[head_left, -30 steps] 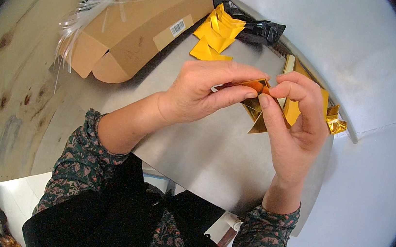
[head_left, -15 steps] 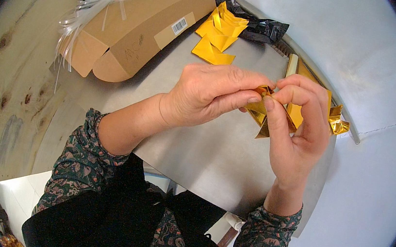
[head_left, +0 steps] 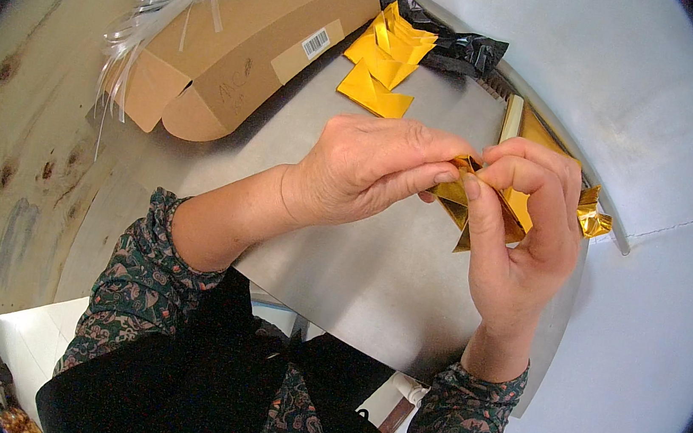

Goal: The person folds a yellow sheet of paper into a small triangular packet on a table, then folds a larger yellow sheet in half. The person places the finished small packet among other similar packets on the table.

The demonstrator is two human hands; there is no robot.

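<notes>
Between my two hands is a piece of folded gold foil paper [head_left: 456,209], held above the metal tabletop. My left hand [head_left: 377,169] comes in from the left and pinches its upper edge between thumb and fingers. With thumb and curled forefinger, my right hand [head_left: 531,208] grips the same piece from the right, close to the left fingertips. Part of the piece hangs below in a pointed flap, and the fingers hide much of its upper part. Farther off lies a small overlapping row of folded gold papers [head_left: 389,50].
A brown cardboard box [head_left: 236,58] lies at the far left, with a bundle of clear plastic strips [head_left: 165,12] on top. Crumpled black plastic [head_left: 468,52] lies at the back. Behind my right hand are more gold paper and a crumpled gold piece [head_left: 593,215], near the white wall [head_left: 651,320].
Both hands keep their pinch on the gold paper. Its lower flap has tilted slightly and sits a little lower and to the right. The right hand has shifted slightly.
</notes>
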